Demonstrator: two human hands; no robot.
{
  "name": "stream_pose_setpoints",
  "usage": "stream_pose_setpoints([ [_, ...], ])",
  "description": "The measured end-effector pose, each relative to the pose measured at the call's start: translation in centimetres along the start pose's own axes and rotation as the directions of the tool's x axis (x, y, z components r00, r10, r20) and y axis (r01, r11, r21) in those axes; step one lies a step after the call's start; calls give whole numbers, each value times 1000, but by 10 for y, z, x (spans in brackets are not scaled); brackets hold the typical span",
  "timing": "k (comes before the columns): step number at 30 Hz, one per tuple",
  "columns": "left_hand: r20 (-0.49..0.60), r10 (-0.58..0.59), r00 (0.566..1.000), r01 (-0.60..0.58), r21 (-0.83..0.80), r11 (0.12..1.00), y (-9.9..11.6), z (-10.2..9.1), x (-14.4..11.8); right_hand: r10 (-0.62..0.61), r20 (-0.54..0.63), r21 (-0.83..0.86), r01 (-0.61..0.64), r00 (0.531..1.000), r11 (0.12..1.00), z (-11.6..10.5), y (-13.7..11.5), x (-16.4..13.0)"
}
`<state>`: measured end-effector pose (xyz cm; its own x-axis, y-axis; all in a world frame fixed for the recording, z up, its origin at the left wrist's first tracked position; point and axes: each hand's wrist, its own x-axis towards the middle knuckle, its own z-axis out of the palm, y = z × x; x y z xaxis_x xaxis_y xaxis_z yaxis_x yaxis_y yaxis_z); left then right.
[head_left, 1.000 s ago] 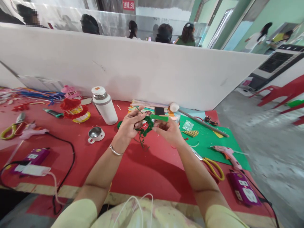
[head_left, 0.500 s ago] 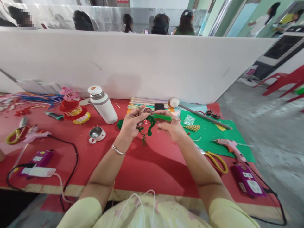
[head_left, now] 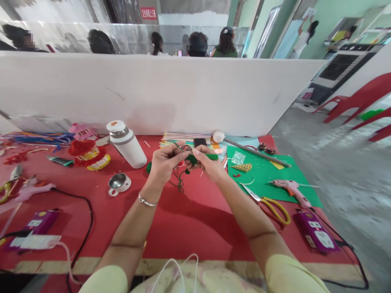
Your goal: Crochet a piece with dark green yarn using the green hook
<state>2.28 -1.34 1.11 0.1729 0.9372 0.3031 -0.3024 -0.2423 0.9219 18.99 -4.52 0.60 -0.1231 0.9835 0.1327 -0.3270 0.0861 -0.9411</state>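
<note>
In the head view, my left hand [head_left: 166,163] pinches green yarn and the edge of a small dark green crocheted piece [head_left: 192,159]. My right hand [head_left: 210,165] closes on a crochet hook [head_left: 213,156] with a bright green handle, its thumb and fingertips against the piece. The two hands almost meet above the red tabletop. Loose green yarn [head_left: 179,182] dangles below them. A green yarn ball [head_left: 149,167] shows partly behind my left wrist. The hook's working tip is hidden by fingers and yarn.
A white bottle [head_left: 128,146] and steel-lined cup [head_left: 119,184] stand left. Scissors [head_left: 275,209], a glue gun [head_left: 293,189] and a purple power strip [head_left: 317,232] lie right, near a green sheet [head_left: 262,183]. A white partition [head_left: 189,93] borders the back; people sit beyond it.
My right hand has come closer to my left and turned over the hook, with its thumb now on the crocheted piece. The piece is more covered by fingers. The whole view has shifted slightly.
</note>
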Motion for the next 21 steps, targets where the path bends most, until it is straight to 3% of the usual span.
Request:
stream_pose_setpoints([
  [3, 17, -16, 1000, 16, -15, 1000, 1, 0, 2, -63, -61, -70, 59, 996, 996, 0, -2, 1],
  [8, 16, -23, 1000, 24, -57, 998, 7, -2, 2, -53, -24, -169, 48, 998, 985, 4, -6, 3],
  [14, -4, -26, 1000, 25, -89, 996, 13, -6, 1, -55, 14, -164, 56, 998, 985, 9, -7, 3],
  [21, -20, -63, 998, 59, -138, 989, 15, -4, -1, -103, 76, -116, 111, 992, 987, -1, 8, -2],
])
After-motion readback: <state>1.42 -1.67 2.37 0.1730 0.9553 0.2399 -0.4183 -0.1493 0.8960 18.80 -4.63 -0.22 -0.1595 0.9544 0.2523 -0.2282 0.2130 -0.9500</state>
